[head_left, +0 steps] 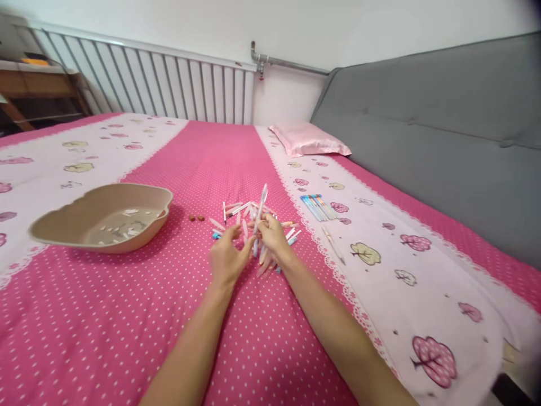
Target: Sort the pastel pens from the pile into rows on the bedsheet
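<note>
A loose heap of pens and pen parts (243,217) lies on the pink dotted bedsheet (127,316) in the middle of the view. Both my hands are over its near side. My right hand (274,235) is closed on a pale translucent pen (259,214) that stands nearly upright, tip down. My left hand (226,259) is pinched at the pen's lower end, fingers pressed together against it. A few pen pieces stick out below my right wrist.
A beige scalloped tray (76,223) with small white bits inside sits to the left. Two small brown bits (196,217) lie between tray and heap. A neat row of blue pens (318,206) and one single pen (333,245) lie right. Pink pillow (308,140) and grey headboard (443,141) lie beyond.
</note>
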### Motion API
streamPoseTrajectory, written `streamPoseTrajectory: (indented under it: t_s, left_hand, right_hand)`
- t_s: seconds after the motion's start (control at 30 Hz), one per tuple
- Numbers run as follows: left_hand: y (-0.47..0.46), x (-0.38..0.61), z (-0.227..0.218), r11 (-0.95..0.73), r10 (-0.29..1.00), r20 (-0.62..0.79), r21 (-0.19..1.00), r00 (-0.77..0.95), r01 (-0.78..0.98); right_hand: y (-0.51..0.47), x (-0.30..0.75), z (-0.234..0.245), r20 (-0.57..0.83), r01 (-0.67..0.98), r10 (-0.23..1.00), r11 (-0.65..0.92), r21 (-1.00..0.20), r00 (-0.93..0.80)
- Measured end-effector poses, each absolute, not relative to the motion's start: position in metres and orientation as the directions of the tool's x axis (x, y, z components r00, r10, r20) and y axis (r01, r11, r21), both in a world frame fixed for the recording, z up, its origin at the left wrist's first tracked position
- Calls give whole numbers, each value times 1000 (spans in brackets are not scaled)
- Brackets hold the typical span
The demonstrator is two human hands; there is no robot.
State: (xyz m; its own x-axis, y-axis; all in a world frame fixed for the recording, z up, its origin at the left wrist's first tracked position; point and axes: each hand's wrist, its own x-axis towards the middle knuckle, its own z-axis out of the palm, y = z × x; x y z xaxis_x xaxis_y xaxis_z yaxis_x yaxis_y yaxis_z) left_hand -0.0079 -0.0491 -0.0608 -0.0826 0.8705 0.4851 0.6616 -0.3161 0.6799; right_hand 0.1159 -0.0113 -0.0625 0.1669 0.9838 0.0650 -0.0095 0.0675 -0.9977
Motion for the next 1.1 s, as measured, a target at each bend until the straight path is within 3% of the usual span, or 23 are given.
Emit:
streamPoseTrajectory:
  t_s: [0.13, 0.27, 0.47, 0.77, 1.1]
  left_hand:
    - [-82, -40, -74, -196, 773, 608, 503, -183, 842]
    - [-112, -63, -79, 9, 825, 519, 381, -221, 925]
    - [-140, -61, -81, 79, 932, 336, 187, -140, 979]
    - [-151, -62, -80, 39, 945, 317, 149, -85, 988]
    - [-151, -61, -78, 53, 950, 296, 174, -104, 983]
  right_hand:
    - [-29, 128, -66, 75, -9, 957, 81, -997, 281]
    - [-61, 152, -60, 111, 65, 941, 95, -993, 320]
    - [-108, 240, -49, 98, 300, 887, -47, -953, 451]
    - [-116, 332, -62, -44, 525, 784, -454, -719, 619]
    - [-99, 332, -78, -68, 642, 818, -496, -585, 571]
